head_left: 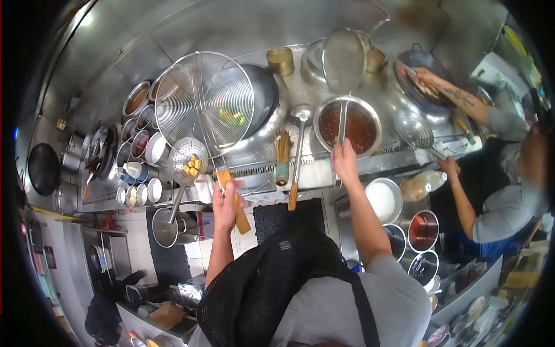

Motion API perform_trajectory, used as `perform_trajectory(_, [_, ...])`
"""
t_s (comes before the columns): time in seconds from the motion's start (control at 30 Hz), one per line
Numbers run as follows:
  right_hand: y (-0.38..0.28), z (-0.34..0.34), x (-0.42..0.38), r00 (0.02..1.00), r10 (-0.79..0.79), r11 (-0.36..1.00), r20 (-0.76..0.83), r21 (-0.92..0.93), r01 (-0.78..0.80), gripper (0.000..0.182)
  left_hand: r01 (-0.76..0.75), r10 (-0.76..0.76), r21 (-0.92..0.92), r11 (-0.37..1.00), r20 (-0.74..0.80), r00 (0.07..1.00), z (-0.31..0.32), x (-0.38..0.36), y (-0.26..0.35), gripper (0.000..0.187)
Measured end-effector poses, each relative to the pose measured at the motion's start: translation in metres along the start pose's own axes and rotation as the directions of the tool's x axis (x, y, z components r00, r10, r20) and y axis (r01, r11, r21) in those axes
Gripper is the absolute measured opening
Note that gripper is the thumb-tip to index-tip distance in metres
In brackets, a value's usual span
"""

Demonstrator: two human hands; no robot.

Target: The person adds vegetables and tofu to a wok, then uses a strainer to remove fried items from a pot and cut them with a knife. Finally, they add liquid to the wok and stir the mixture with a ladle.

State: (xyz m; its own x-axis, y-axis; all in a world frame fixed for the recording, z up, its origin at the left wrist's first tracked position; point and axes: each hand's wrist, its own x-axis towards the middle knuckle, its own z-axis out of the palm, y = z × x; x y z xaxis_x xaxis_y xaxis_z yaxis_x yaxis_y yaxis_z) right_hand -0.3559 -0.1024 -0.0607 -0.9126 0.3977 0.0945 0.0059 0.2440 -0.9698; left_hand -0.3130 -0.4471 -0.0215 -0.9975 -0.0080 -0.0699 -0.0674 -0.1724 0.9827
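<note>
My left hand (224,203) grips the wooden handle (234,201) of a large wire skimmer (203,99), which is raised over a dark wok (261,92) with green and yellow food showing through the mesh. My right hand (344,162) holds the metal handle of a fine strainer (344,53) that stands above a steel bowl of reddish-brown liquid (347,126). A ladle (300,115) with a wooden grip lies between wok and bowl.
Several seasoning pots (139,144) crowd the left counter, beside a small perforated scoop holding yellow cubes (188,157). At right a co-worker's tattooed arm (457,95) works another wok (421,78). Stacked bowls (423,231) sit low right.
</note>
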Motion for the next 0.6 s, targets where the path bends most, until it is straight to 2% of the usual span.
perform_trajectory(0.03, [0.004,0.011,0.028,0.993,-0.121,0.983,-0.014,-0.138,0.118,0.021,-0.01,0.01,-0.004,1.0,-0.014,1.0,-0.007,-0.002,0.0,0.026])
perform_trajectory(0.1, [0.006,0.035,0.082,0.991,-0.132,0.871,0.008,-0.477,0.12,0.023,0.018,-0.007,0.112,0.994,-0.102,0.995,-0.023,-0.01,0.003,0.025])
perform_trajectory(0.17, [-0.01,0.054,0.118,0.997,0.061,0.743,0.05,-0.669,-0.012,0.026,-0.012,0.028,0.14,0.99,-0.118,0.993,-0.039,-0.017,-0.001,0.025])
perform_trajectory(0.23, [0.019,0.071,0.154,0.996,-0.016,0.711,0.092,-0.699,0.076,0.027,-0.005,0.044,0.215,0.977,-0.176,0.983,-0.048,-0.023,-0.004,0.024])
perform_trajectory(0.27, [0.026,0.075,0.17,0.967,0.191,0.687,0.17,-0.727,-0.008,0.03,-0.011,0.054,0.219,0.976,-0.192,0.98,-0.048,-0.024,-0.002,0.024])
perform_trajectory(0.3, [0.022,0.078,0.177,0.891,0.391,0.642,0.232,-0.763,-0.083,0.032,-0.01,0.055,0.211,0.977,-0.208,0.977,-0.047,-0.024,-0.003,0.024])
perform_trajectory(0.37, [0.02,0.079,0.175,0.894,0.378,0.639,0.24,-0.766,-0.064,0.032,-0.006,0.057,0.253,0.967,-0.192,0.98,-0.044,-0.02,-0.003,0.026])
perform_trajectory(0.43, [0.012,0.069,0.145,0.981,0.133,0.688,0.141,-0.725,0.01,0.03,0.025,0.02,0.289,0.957,-0.152,0.988,-0.039,-0.012,-0.009,0.028])
perform_trajectory(0.5, [-0.011,0.048,0.101,0.996,0.012,0.741,0.091,-0.669,0.052,0.027,0.036,-0.017,0.26,0.965,-0.075,0.997,-0.029,0.0,-0.021,0.029])
perform_trajectory(0.57, [-0.01,0.028,0.061,0.994,-0.106,0.82,0.04,-0.562,0.11,0.023,0.113,-0.115,0.221,0.969,-0.005,0.993,-0.011,0.013,-0.032,0.03])
perform_trajectory(0.6, [0.002,0.018,0.043,0.978,-0.207,0.878,0.003,-0.441,0.188,0.02,0.137,-0.147,0.194,0.971,0.04,0.988,0.001,0.02,-0.04,0.031])
